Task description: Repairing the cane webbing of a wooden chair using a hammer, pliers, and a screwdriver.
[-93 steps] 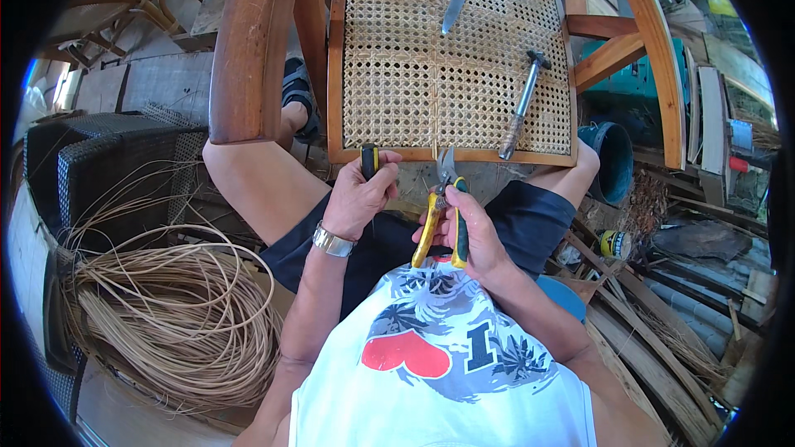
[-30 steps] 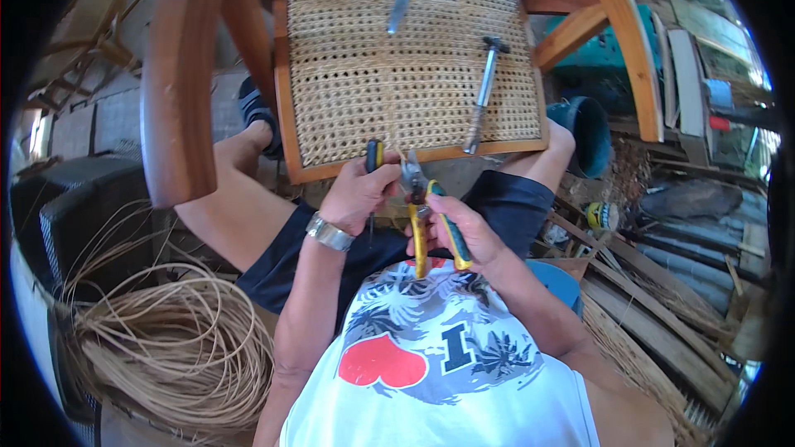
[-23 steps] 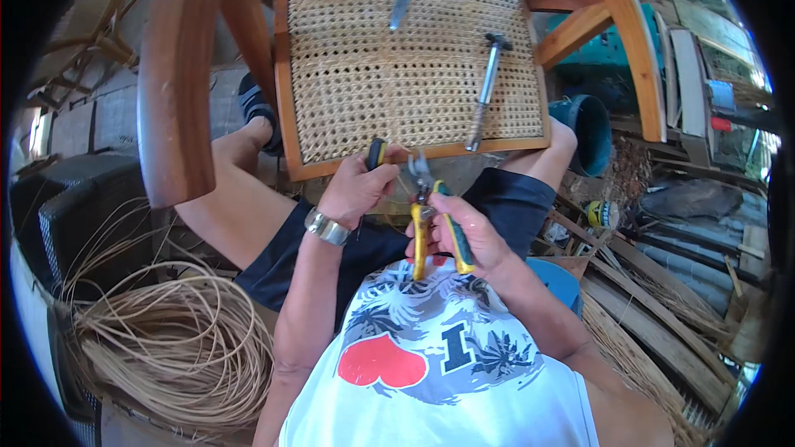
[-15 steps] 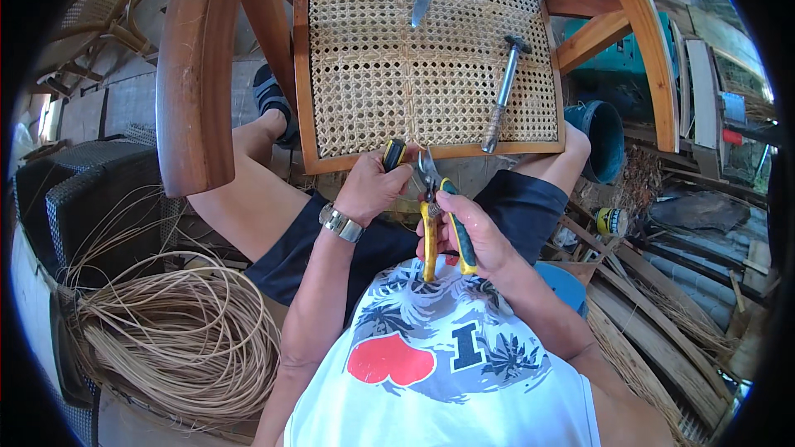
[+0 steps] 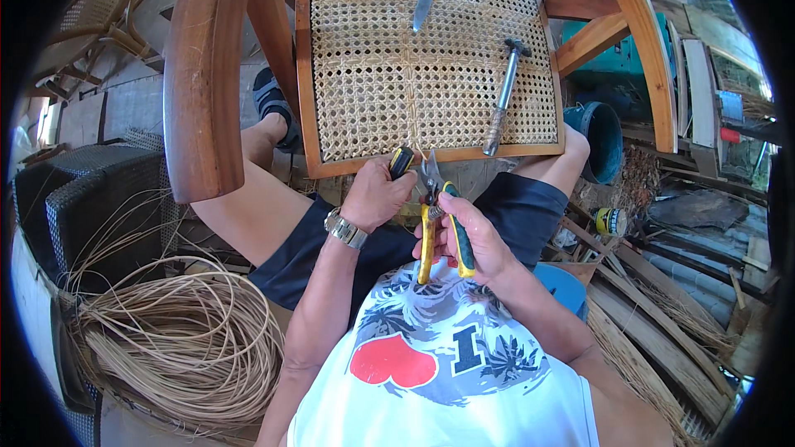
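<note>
My right hand point(image 5: 480, 236) is wrapped round a pair of pruning shears point(image 5: 428, 240) with yellow and dark green handles, which stand spread. Their metal blades point toward the front rail of a cane-woven chair seat point(image 5: 373, 58). Close on the left, my left hand point(image 5: 374, 192) is closed on a tool with a short black and yellow handle point(image 5: 402, 162); its working end is hidden. A thin strand appears near the blade tips, too fine to tell what holds it. On the cane lie a hammer point(image 5: 503, 99) and a flat metal blade point(image 5: 426, 3).
Wooden chair legs and arms point(image 5: 203, 83) rise at left and right of the seat. A large coil of rattan strands point(image 5: 182, 339) lies at lower left beside a dark woven chair point(image 5: 108, 207). To the right are a dark teal bucket point(image 5: 603, 145), a small tin point(image 5: 611, 221) and wooden planks point(image 5: 654, 348).
My left hand and its black and yellow tool have shifted slightly right and down. The shears have barely moved, and the view has shifted a little.
</note>
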Motion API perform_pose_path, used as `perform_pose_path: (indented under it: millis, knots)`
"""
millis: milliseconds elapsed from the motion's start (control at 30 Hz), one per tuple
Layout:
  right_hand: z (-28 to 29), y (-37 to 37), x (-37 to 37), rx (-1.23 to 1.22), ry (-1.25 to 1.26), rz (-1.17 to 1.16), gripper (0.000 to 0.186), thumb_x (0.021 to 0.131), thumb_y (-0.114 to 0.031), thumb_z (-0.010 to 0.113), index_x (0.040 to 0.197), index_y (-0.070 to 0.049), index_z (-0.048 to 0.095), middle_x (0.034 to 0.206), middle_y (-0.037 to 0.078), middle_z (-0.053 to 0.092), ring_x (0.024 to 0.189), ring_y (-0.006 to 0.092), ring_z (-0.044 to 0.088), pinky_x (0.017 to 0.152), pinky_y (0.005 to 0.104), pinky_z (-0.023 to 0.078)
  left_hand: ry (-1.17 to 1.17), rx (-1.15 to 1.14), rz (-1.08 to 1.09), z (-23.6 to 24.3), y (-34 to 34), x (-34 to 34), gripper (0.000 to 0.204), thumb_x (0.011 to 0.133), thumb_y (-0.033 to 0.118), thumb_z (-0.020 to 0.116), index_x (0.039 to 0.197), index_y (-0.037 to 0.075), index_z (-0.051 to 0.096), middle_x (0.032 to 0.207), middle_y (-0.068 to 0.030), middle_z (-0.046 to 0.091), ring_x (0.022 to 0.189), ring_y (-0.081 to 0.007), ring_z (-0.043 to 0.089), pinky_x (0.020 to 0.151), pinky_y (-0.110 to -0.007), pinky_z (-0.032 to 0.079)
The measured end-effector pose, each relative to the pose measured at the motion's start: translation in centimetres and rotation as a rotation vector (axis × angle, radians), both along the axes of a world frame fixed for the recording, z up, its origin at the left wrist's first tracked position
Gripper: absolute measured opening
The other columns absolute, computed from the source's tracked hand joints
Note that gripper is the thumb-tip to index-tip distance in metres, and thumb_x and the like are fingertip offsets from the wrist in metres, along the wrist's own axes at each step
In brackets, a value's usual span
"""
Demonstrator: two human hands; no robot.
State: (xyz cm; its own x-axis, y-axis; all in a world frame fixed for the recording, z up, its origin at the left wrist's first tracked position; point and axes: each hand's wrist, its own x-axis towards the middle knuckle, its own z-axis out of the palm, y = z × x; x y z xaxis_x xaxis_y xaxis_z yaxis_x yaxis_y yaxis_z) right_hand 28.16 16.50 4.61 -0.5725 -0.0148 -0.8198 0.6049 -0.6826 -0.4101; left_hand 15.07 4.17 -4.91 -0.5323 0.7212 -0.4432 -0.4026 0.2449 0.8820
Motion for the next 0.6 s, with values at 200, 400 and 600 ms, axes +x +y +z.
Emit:
perform_pose_path:
  millis: [200,400,600]
  knots:
    - [0.0,-0.3,-0.5,-0.030,-0.021,0.009,0.049,0.096,-0.054,0.058,0.115,-0.010,0.048,0.097,0.010,0.062,0.081,0.0233,0.071,0.065,0.0329,0.053,-0.047,0.042,0.064,-0.1,-0.1,0.3,0.032,0.089,0.014,0.060,0.117,0.000,0.067,0.068,0.0006,0.059,0.060,-0.0076,0.052,0.056,-0.028,0.044]
    - [0.0,-0.4,-0.7,0.067,-0.032,0.096,0.052,0.095,-0.056,0.058,0.115,-0.009,0.048,0.092,0.008,0.061,0.075,0.0205,0.069,0.062,0.0309,0.054,-0.013,-0.001,0.076,0.3,-0.1,0.4,0.034,0.090,0.014,0.060,0.119,-0.001,0.067,0.069,0.0007,0.060,0.060,-0.0070,0.053,0.056,-0.026,0.044]
    - [0.0,-0.4,-0.7,0.209,-0.042,0.116,0.050,0.096,-0.055,0.055,0.111,-0.007,0.049,0.089,0.009,0.061,0.072,0.0194,0.068,0.061,0.0302,0.055,-0.098,-0.003,0.104,1.2,-0.6,0.0,0.034,0.091,0.014,0.060,0.121,0.000,0.067,0.069,0.0007,0.061,0.059,-0.0059,0.053,0.054,-0.025,0.043]
